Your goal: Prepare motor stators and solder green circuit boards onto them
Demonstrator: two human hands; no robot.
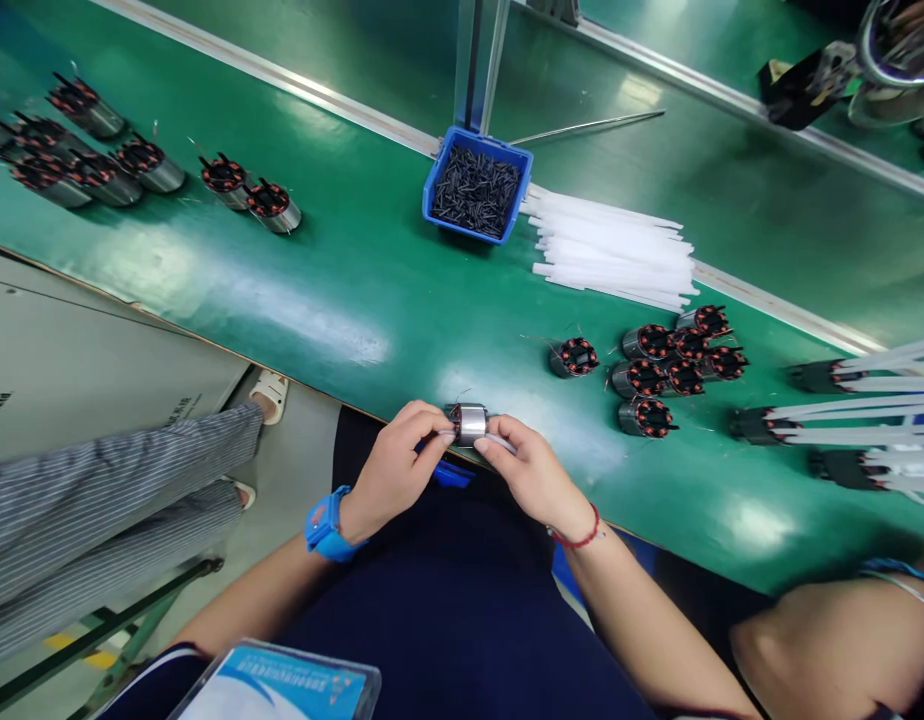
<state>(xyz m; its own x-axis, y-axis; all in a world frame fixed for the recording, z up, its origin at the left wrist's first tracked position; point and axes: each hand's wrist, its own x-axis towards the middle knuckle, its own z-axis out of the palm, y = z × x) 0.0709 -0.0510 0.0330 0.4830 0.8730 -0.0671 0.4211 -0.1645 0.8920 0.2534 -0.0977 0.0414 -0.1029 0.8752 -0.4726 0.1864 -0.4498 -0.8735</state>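
Note:
A silver motor stator [472,425] lies on its side at the near edge of the green table, between my two hands. My left hand [402,462] pinches a thin pale strip at the stator's left end. At the other end, my right hand [528,468] is closed on a white strip [501,442], its fingertips touching the stator. Just beyond and to the right stands a single stator [573,357] with orange windings. A group of several more stators [646,378] stands farther right.
A blue bin [430,212] of small black pieces stands at the back, beside a pile of white strips [616,248]. Several stators [106,178] are at the far left. Strip-filled stators [762,425] lie right. Another person's striped trousers [117,500] show left; another person is at lower right.

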